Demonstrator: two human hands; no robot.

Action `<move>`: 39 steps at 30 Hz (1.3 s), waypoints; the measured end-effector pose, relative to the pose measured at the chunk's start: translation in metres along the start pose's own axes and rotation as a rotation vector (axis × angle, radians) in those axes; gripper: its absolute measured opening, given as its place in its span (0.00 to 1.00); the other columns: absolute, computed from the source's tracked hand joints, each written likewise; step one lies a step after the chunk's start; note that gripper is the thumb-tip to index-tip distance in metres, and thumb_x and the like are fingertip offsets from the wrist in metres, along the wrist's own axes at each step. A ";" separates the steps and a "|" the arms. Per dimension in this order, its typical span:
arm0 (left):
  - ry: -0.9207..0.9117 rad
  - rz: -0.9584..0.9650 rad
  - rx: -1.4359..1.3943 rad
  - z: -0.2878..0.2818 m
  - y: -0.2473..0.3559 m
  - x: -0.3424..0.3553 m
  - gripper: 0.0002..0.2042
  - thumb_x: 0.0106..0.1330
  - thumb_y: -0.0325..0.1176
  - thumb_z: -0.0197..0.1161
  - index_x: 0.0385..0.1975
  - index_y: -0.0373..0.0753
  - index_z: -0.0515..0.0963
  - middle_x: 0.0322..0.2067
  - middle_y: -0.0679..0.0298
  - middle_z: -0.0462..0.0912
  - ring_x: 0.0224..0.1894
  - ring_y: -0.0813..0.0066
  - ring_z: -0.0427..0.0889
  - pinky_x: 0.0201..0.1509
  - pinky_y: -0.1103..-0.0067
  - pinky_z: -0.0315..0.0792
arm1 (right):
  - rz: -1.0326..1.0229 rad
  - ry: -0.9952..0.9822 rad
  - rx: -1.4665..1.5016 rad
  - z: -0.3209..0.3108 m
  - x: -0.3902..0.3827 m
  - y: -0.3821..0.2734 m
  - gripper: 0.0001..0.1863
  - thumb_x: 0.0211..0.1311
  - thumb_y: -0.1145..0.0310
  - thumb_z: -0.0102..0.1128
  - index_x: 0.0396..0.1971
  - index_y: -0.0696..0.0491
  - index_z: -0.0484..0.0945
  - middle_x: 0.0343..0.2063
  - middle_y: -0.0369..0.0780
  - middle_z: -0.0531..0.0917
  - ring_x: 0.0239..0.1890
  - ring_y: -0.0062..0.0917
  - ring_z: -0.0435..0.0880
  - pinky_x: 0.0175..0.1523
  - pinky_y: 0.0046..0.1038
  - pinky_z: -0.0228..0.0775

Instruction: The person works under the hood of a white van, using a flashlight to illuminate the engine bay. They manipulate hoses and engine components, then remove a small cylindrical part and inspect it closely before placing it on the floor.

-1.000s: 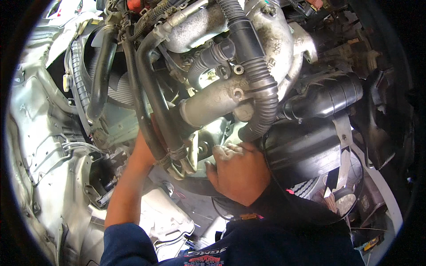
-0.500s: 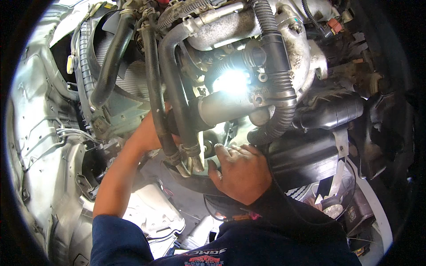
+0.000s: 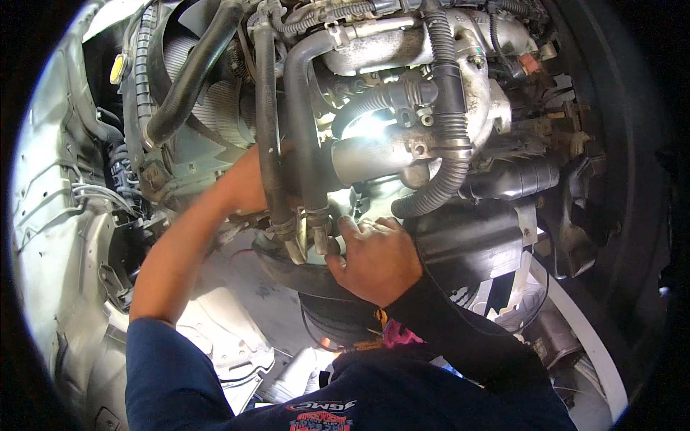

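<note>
My left hand, at the end of a bare forearm, reaches behind two black rubber hoses; its fingers are hidden. My right hand is right of the hoses' lower clamped ends, fingers bent over something below the grey metal pipe; what its fingertips hold, if anything, is hidden. A corrugated black hose curves down just above this hand. A bright glare sits among the engine parts above the pipe.
A radiator with fan shroud and a thick hose lie upper left. A pale metal body panel runs down the left. A black moulded part is at the right. Something pink shows beside my right forearm.
The whole engine sits higher in the picture as the view shifts. My left hand has moved slightly farther up along the hoses; my right hand stays beside their lower ends.
</note>
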State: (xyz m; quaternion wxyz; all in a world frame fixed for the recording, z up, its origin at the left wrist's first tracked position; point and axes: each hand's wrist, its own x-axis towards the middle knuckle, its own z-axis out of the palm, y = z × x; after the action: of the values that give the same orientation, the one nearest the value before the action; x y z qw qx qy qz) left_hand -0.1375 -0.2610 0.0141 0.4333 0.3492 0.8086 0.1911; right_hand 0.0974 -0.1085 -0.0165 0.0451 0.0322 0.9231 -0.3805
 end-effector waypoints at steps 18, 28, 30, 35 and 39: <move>0.271 0.008 0.110 0.001 -0.016 -0.028 0.31 0.67 0.44 0.77 0.66 0.34 0.81 0.62 0.45 0.88 0.61 0.57 0.87 0.69 0.67 0.76 | 0.130 -0.097 -0.164 -0.004 0.001 -0.010 0.24 0.68 0.50 0.65 0.51 0.55 0.84 0.26 0.53 0.90 0.33 0.53 0.93 0.44 0.54 0.85; 0.430 -0.260 0.552 0.064 -0.135 -0.118 0.44 0.57 0.23 0.74 0.79 0.36 0.67 0.72 0.44 0.76 0.74 0.42 0.74 0.79 0.59 0.71 | 0.119 -0.010 -0.217 0.000 -0.002 -0.014 0.24 0.70 0.47 0.62 0.45 0.56 0.86 0.28 0.54 0.90 0.33 0.53 0.92 0.44 0.53 0.85; 0.418 -0.202 0.671 0.073 -0.160 -0.104 0.48 0.56 0.23 0.75 0.81 0.38 0.63 0.75 0.45 0.72 0.76 0.42 0.70 0.80 0.59 0.70 | 0.107 0.018 -0.216 0.001 -0.002 -0.013 0.24 0.70 0.47 0.62 0.44 0.56 0.86 0.28 0.54 0.90 0.33 0.53 0.92 0.45 0.53 0.85; 0.363 -0.147 0.628 0.065 -0.190 -0.092 0.42 0.62 0.23 0.73 0.79 0.38 0.65 0.71 0.47 0.79 0.76 0.41 0.72 0.78 0.57 0.73 | 0.087 0.048 -0.222 0.005 -0.002 -0.011 0.23 0.69 0.47 0.63 0.41 0.55 0.87 0.28 0.54 0.90 0.34 0.53 0.92 0.46 0.54 0.85; 0.253 -0.180 0.720 0.051 -0.190 -0.080 0.43 0.61 0.32 0.81 0.77 0.34 0.67 0.59 0.41 0.84 0.62 0.40 0.83 0.67 0.54 0.79 | 0.096 0.057 -0.198 0.009 -0.002 -0.006 0.22 0.68 0.49 0.63 0.39 0.55 0.87 0.28 0.55 0.90 0.34 0.55 0.92 0.46 0.55 0.84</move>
State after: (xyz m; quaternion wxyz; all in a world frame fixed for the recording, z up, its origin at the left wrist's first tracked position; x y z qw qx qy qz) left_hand -0.1401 -0.4491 -0.0847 0.1951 0.3801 0.8984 -0.1022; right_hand 0.0995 -0.1193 -0.0183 0.0400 0.0824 0.9545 -0.2838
